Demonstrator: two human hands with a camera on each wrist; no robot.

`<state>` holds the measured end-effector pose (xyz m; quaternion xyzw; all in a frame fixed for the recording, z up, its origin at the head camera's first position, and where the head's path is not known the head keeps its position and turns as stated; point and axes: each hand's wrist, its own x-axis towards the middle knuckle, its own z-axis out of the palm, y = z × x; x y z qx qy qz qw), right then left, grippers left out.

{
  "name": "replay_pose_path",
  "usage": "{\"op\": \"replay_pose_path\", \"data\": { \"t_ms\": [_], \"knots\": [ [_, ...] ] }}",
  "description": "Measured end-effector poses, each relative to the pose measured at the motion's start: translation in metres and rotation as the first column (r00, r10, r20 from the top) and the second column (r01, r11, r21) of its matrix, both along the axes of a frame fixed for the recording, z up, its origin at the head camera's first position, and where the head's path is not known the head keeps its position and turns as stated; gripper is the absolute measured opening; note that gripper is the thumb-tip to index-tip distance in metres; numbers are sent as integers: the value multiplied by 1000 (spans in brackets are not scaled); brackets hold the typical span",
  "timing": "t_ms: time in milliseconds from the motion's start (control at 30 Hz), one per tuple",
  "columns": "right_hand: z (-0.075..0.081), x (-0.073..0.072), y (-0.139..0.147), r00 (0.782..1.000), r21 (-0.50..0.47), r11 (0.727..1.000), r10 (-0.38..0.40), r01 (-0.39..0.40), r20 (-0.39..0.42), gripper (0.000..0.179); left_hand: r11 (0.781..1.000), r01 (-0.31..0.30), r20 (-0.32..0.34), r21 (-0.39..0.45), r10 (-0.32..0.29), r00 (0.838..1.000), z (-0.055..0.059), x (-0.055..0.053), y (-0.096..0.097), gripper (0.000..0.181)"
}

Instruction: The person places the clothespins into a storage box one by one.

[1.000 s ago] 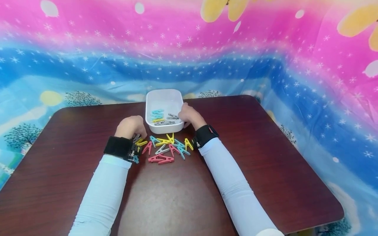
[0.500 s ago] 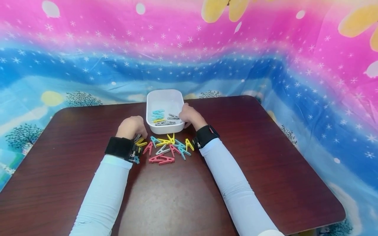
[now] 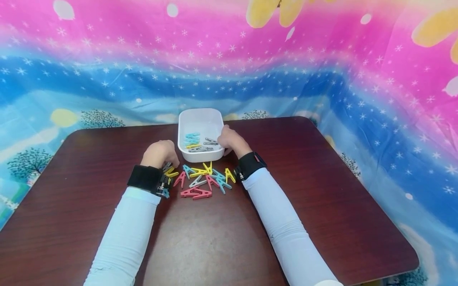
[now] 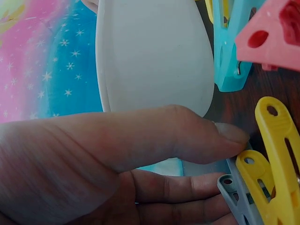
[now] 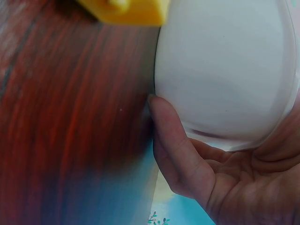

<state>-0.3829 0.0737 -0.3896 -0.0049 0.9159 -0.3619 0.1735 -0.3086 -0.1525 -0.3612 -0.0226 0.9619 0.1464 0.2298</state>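
My left hand [image 3: 159,154] is low over the left end of a loose pile of plastic clothespins. In the left wrist view its thumb and fingers pinch the ends of a grey clothespin [image 4: 238,201], which lies against yellow clothespins [image 4: 283,154]. A turquoise clothespin [image 4: 229,56] and a pink one [image 4: 272,40] are nearby. My right hand [image 3: 231,140] grips the right side of a white plastic box [image 3: 201,157], fingers bent along its wall. Turquoise clothespins [image 3: 192,137], a yellow one [image 3: 192,146] and grey ones [image 3: 201,149] lie inside the box.
Pink clothespins [image 3: 196,193], yellow ones [image 3: 229,175] and blue ones [image 3: 223,184] lie scattered in front of the box on the dark wooden table [image 3: 322,206]. A patterned cloth [image 3: 150,71] hangs behind the table's far edge.
The whole head view has shifted very slightly to the right. Both hands, the box and the clothespins hold their places relative to one another.
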Motion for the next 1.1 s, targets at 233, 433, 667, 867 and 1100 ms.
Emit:
{"op": "replay_pose_path", "data": {
  "t_ms": [233,433,667,867,1100],
  "knots": [
    [0,0,0,1000,1,1000,4,-4,1,65,1000,10,-12,-5,-10,1000,0,-1,0,42],
    [0,-2,0,1000,7,1000,0,0,-6,62,1000,2,-73,3,-2,997,-2,-1,-2,40],
    [-1,-2,0,1000,10,1000,7,-7,0,62,1000,18,-129,5,-17,991,-3,0,-3,44],
    [-1,-3,-1,1000,-6,1000,1,-1,14,67,1000,19,-151,8,-18,988,-3,0,-6,52],
    [-1,-2,0,1000,-19,1000,6,-6,9,68,1000,16,-166,16,-13,986,-1,-1,-8,45]
  ]
}}
